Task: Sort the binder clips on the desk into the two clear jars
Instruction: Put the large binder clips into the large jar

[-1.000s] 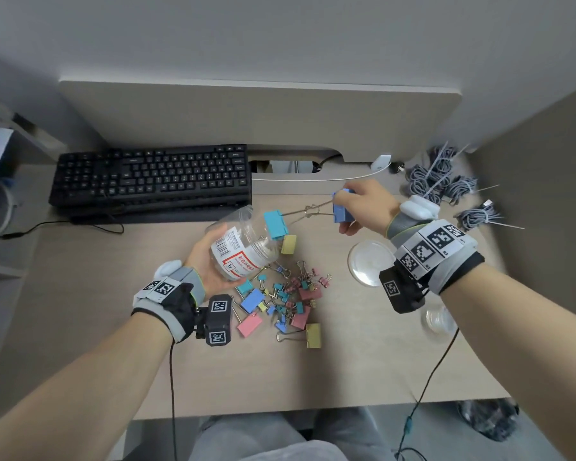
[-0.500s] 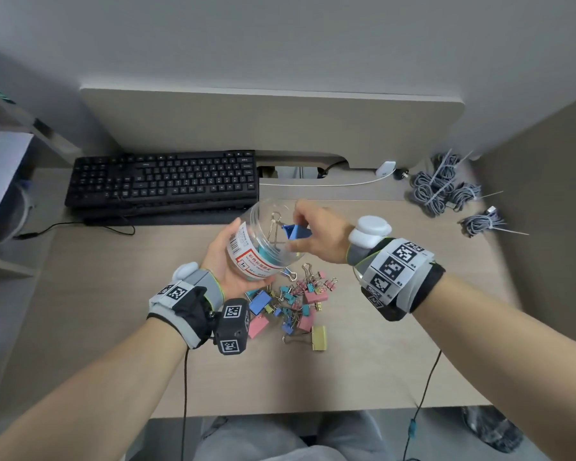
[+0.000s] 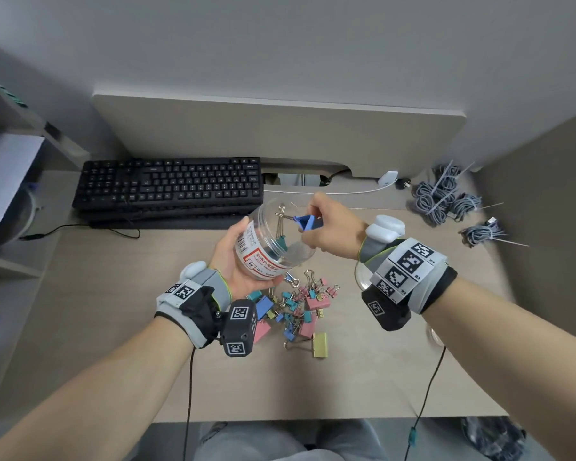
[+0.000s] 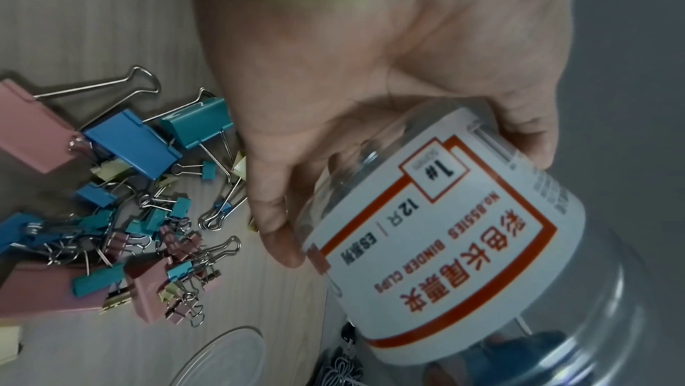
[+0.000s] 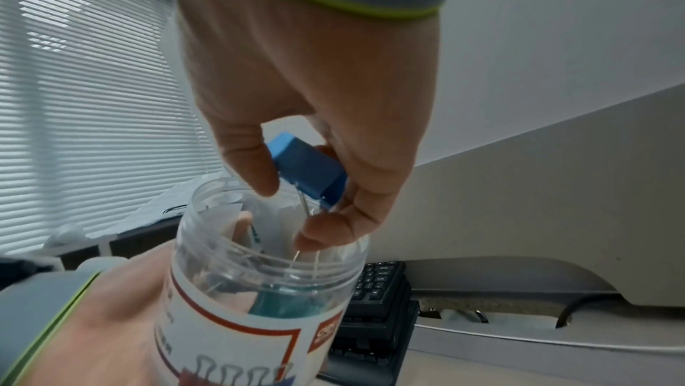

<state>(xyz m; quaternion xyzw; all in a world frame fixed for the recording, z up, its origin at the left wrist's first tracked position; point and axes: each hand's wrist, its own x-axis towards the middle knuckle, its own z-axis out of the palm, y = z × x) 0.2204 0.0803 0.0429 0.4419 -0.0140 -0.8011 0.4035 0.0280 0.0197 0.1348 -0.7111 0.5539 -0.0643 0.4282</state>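
Centre of frame: left hand (image 3: 238,261) cupping the tilted labelled jar (image 3: 266,247), right hand (image 3: 333,227) pinching a blue binder clip (image 5: 307,169) at its mouth, above the clip pile (image 3: 293,307).

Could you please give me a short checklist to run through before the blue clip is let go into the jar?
1. Jar held firmly: ok. The left hand grips the labelled jar off the desk.
2. Jar mouth open: ok, no lid on it in the right wrist view.
3. Clip secured: ok. The right hand pinches the blue clip.
4. Clip over the mouth: ok. Its wire handles already dip inside the rim.
5. Room inside: ok. Only a teal clip shows in the jar.
6. More to sort: ok. The pile of clips lies on the desk.
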